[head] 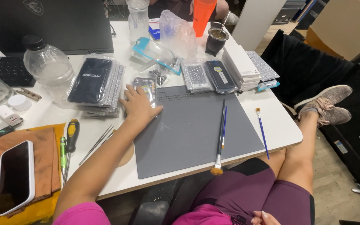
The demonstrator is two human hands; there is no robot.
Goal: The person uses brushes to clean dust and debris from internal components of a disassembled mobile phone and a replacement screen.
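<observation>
The white table (267,112) fills the frame's left and centre, with a grey mat (192,125) lying mid-frame. The left hand (139,106) lies flat at the mat's upper left corner, fingers (129,92) spread and gripping nothing, tips touching a bagged phone (146,86). At the bottom edge, only the right hand's (262,218) fingertips show; their grip cannot be told.

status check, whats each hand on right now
Left hand flat on the grey mat's top left corner, fingers on a small phone. Right hand down at the lap, empty. Brushes lie on the mat.
</observation>
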